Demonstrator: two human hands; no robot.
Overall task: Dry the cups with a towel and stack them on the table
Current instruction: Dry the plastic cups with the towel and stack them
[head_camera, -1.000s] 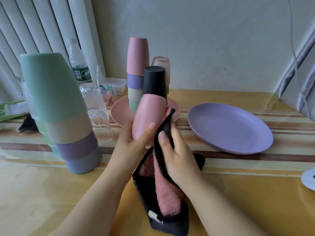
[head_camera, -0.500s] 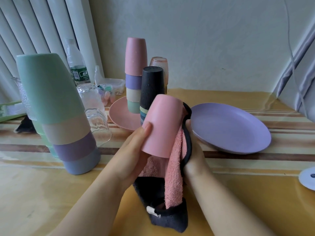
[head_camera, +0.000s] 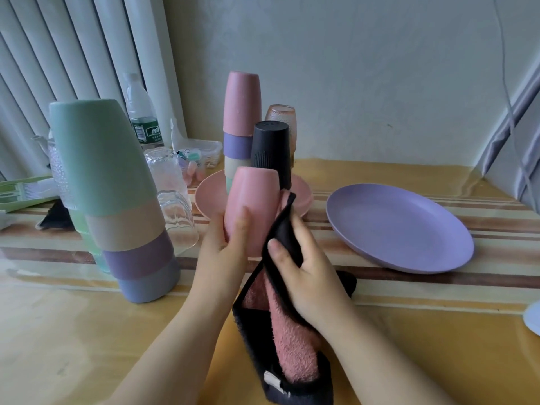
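My left hand [head_camera: 226, 249] grips a pink cup [head_camera: 253, 200], held upside down above the table. My right hand [head_camera: 301, 264] holds a pink towel with black edging [head_camera: 289, 340] against the cup's right side; the rest of the towel hangs down to the table. To the left stands a stack of upturned cups [head_camera: 117, 200], green on top, then beige, purple and blue-grey. Behind, on a pink plate [head_camera: 204, 197], stand another stack topped by a pink cup [head_camera: 242, 103] and a black cup [head_camera: 271, 150].
A purple plate [head_camera: 400, 229] lies to the right. Clear glasses [head_camera: 172, 200], a water bottle [head_camera: 141, 115] and a small plastic box [head_camera: 201, 153] crowd the back left. An amber glass [head_camera: 282, 118] stands behind the black cup. A white disc [head_camera: 533, 317] sits at the right edge.
The pink cup has swung from tilted right back to upright and leftward. My right hand with the towel has come from behind the cup to its right side.
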